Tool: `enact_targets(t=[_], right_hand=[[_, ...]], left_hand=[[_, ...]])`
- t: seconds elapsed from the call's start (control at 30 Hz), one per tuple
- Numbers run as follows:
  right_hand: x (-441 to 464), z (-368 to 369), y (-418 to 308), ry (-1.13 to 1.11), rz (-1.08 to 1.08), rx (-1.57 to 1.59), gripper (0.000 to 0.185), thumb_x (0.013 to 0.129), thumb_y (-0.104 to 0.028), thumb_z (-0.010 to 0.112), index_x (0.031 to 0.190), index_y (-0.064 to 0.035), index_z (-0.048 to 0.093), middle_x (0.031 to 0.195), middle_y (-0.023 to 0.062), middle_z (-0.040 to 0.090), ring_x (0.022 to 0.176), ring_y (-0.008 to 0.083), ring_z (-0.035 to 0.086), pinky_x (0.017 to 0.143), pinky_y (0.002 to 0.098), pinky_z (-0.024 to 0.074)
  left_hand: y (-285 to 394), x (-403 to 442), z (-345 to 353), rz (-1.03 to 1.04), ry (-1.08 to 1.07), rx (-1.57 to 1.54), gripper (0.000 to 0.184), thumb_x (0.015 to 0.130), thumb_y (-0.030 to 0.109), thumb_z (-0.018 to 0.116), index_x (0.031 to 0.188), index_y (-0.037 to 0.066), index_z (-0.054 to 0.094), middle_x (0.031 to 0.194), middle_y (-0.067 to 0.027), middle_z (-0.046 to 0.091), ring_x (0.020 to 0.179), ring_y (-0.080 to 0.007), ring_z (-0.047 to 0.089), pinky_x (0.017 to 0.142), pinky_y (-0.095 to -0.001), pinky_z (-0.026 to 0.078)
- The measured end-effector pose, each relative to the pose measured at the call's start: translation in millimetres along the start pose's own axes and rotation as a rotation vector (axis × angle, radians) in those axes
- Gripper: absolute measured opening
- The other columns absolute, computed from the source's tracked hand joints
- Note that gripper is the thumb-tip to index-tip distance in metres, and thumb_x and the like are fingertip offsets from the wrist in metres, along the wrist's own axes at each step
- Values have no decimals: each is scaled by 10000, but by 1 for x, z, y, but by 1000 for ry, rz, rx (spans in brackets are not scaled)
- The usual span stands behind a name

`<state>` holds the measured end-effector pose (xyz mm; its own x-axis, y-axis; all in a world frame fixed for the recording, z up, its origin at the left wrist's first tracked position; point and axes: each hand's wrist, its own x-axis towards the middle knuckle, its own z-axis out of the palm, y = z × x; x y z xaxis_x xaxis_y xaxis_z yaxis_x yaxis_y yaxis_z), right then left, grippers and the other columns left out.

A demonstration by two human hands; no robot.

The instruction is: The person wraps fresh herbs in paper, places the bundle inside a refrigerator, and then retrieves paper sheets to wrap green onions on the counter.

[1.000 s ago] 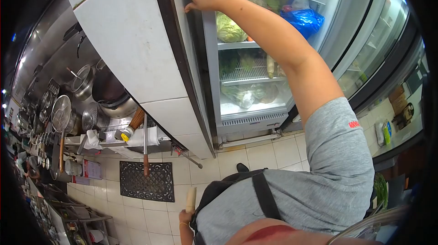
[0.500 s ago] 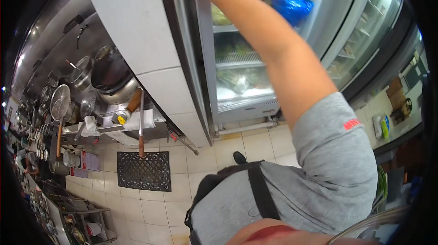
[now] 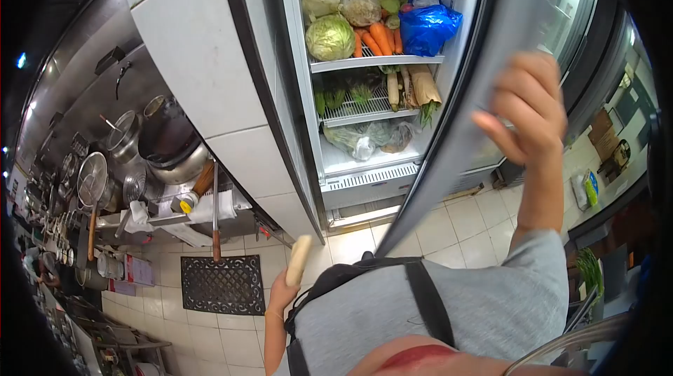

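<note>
Smooth door (image 3: 449, 155) swung rightward; left grip (image 3: 282, 292) clasps cylinder (image 3: 300, 261).

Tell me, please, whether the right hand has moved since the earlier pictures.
Yes, the right hand has moved rightward and down, away from the tiled wall.

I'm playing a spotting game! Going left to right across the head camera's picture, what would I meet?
Round strainer, black floor mat, left hand gripping a pale stick, green cabbage, orange carrots, blue bag, right hand, long green leaves.
</note>
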<state>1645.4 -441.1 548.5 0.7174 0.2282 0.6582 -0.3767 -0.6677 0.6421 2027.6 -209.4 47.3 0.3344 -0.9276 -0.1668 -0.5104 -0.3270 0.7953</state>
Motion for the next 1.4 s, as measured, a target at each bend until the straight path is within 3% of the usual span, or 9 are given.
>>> enact_targets(t=[0.3, 0.5, 0.63, 0.7, 0.9, 0.97, 1.23, 1.27, 1.4], right_hand=[[-189, -157, -49, 511, 894, -138, 609, 1025, -419, 551, 1476, -22, 455, 1533, 248, 416, 1388, 426, 462, 1120, 549, 410], [-291, -169, -60, 451, 1419, -45, 765, 1046, -484, 513, 1601, -28, 248, 1655, 184, 268, 1528, 315, 276, 1229, 431, 219], [-377, -158, -17, 187, 1338, -763, 763, 1050, -441, 555, 1585, 22, 270, 1657, 190, 258, 1551, 281, 204, 1248, 391, 147], [-416, -165, 8, 357, 1393, -815, 717, 1064, -394, 552, 1561, 51, 290, 1555, 238, 424, 1431, 294, 422, 1200, 385, 282], [-500, -185, 72, 716, 1514, -714, 653, 1072, -435, 502, 1463, 83, 436, 1459, 235, 514, 1322, 303, 511, 1131, 377, 378], [-516, -188, 89, 684, 1542, -804, 642, 1078, -456, 473, 1423, 85, 473, 1400, 217, 569, 1278, 290, 543, 1115, 371, 394], [-545, -123, 154, 714, 1678, -691, 607, 1075, -465, 430, 1307, 79, 566, 1314, 171, 617, 1196, 266, 560, 1068, 359, 408], [-553, -115, 163, 708, 1681, -692, 601, 1072, -459, 433, 1301, 80, 568, 1308, 171, 618, 1191, 266, 562, 1064, 360, 410], [-574, -79, 196, 651, 1689, -675, 576, 1060, -437, 447, 1274, 81, 578, 1285, 173, 624, 1169, 267, 569, 1048, 362, 419]], left_hand=[[301, 141, -75, 641, -362, -427, 649, 893, 229, 778, 1455, 13, 535, 1440, -120, 570, 1321, -211, 530, 1113, -354, 419], [463, 202, -97, 1054, 195, -393, 513, 854, 186, 791, 1317, 20, 642, 1248, -133, 691, 1146, -214, 647, 985, -345, 507], [558, 245, -104, 1180, 532, -304, 438, 838, 211, 793, 1247, 110, 672, 1083, -139, 749, 971, -219, 730, 827, -330, 575], [600, 277, -109, 1250, 719, -78, 441, 828, 242, 786, 1237, 119, 678, 1107, -140, 743, 1016, -241, 728, 861, -356, 571], [718, 417, -114, 1052, 693, 447, 472, 821, 348, 758, 1232, 125, 693, 1205, -147, 718, 1105, -241, 693, 937, -400, 546], [754, 458, -124, 948, 594, 358, 515, 798, 357, 788, 1218, 80, 681, 1044, -86, 734, 781, -145, 705, 578, -314, 556], [833, 623, -194, 849, 592, -500, 481, 807, 375, 877, 1081, 15, 715, 981, -72, 731, 843, -156, 689, 676, -301, 552], [808, 625, -186, 1082, 68, -558, 494, 864, 357, 824, 1155, -14, 675, 1041, -112, 725, 905, -188, 697, 720, -312, 565], [810, 638, -123, 631, 79, 308, 631, 945, 573, 641, 1304, 54, 653, 1204, -124, 717, 1053, -215, 702, 897, -373, 566]])
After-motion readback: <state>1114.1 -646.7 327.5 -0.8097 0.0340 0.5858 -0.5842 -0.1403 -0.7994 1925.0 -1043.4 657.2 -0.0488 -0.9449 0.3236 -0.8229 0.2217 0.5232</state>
